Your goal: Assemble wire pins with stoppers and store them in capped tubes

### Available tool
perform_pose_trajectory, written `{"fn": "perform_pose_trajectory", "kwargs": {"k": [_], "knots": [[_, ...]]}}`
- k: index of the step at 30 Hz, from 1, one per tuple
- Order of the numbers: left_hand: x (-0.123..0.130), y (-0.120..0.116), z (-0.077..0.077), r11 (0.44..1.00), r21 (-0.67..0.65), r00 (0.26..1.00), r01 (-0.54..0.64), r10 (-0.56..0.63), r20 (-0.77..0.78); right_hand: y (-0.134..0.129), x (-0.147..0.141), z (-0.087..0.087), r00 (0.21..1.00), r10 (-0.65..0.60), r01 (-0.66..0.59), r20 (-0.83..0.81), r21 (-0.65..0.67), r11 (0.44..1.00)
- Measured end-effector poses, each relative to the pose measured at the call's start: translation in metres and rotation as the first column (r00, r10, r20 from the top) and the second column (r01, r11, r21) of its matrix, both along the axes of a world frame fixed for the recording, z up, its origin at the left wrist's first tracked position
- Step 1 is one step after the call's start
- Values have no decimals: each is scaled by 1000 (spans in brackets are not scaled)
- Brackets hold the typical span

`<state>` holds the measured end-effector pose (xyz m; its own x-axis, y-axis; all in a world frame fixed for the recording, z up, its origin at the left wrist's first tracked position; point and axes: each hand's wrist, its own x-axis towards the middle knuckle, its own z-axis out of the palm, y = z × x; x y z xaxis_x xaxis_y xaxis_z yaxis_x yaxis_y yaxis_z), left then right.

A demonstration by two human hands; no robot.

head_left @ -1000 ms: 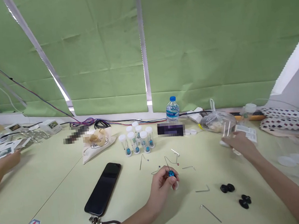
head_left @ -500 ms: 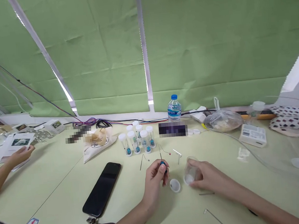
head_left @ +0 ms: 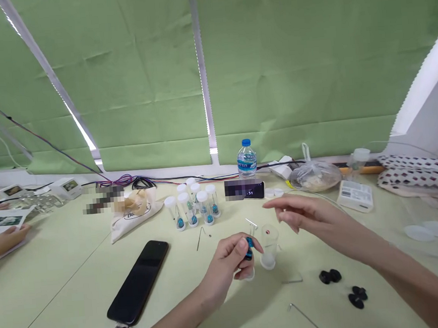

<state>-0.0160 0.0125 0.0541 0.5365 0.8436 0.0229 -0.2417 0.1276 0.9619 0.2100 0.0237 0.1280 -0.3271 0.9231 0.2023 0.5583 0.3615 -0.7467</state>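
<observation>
My left hand [head_left: 230, 258] is closed around a small blue and black piece [head_left: 249, 248], pinched between thumb and fingers. A white cap [head_left: 250, 275] lies partly hidden behind those fingers. Just right of them a clear plastic tube [head_left: 270, 251] stands upright on the table. A small red spot shows through or behind its wall. My right hand [head_left: 306, 215] hovers above and right of the tube, fingers stretched out, with nothing seen in it. Hex keys [head_left: 305, 318] and black round knobs [head_left: 330, 276] lie below my right forearm.
Several white-capped tubes [head_left: 203, 210] with blue pieces inside stand at mid-table. A phone [head_left: 138, 284] lies left of my left hand. Farther back are a cloth bag [head_left: 134, 213], a water bottle [head_left: 246, 159] and a plastic bag [head_left: 316, 175]. Another person's hand [head_left: 10, 238] holds papers at far left.
My right hand has let go of the clear tube, which now stands on the table, and has risen away from it. My left hand still holds the blue and black piece. The black knobs have come into view.
</observation>
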Motion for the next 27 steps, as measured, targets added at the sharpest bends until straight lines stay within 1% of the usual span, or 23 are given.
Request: {"fn": "perform_pose_trajectory", "kwargs": {"k": [3,5,6,8,9,11,13,15,16,17,19,20,21,22,24,27], "knots": [[5,0,17,993,-4,993,115,-115,22,1,-16,-1,965,92,-129,-245,-138,982],[8,6,28,985,0,984,175,-175,32,2,-18,-4,912,124,-198,-392,-155,968],[10,10,33,981,7,980,196,-196,25,3,-17,-4,884,133,-211,-449,-129,969],[15,21,42,952,28,953,304,-304,-1,3,-13,-4,841,135,-184,-523,-42,982],[18,26,46,945,47,946,325,-324,-25,3,-10,-3,832,130,-153,-539,3,988],[24,34,53,933,120,940,338,-329,-93,3,-5,-3,831,117,-88,-545,80,993],[28,38,57,920,214,940,329,-297,-170,3,-2,-5,826,116,-52,-552,130,990],[30,38,61,897,323,937,302,-217,-275,2,-1,-8,803,115,-32,-585,151,988],[29,37,63,878,392,932,274,-141,-335,2,-1,-10,789,108,-19,-604,152,988],[28,36,64,850,471,920,237,-41,-389,3,-1,-11,780,93,3,-618,152,988],[22,36,66,761,628,878,160,181,-443,3,-1,-11,785,43,62,-618,148,987],[19,36,67,723,676,854,141,257,-452,3,-2,-10,799,12,91,-601,141,986],[16,37,67,703,698,833,135,301,-465,3,-2,-9,817,-18,115,-576,134,984],[13,38,66,703,697,813,141,320,-487,3,-2,-8,835,-44,136,-548,128,982],[10,41,63,735,655,773,177,308,-554,2,-4,-5,862,-81,162,-500,121,979],[9,44,54,781,570,737,254,225,-637,-1,-7,-4,891,-111,185,-440,130,974]]}}
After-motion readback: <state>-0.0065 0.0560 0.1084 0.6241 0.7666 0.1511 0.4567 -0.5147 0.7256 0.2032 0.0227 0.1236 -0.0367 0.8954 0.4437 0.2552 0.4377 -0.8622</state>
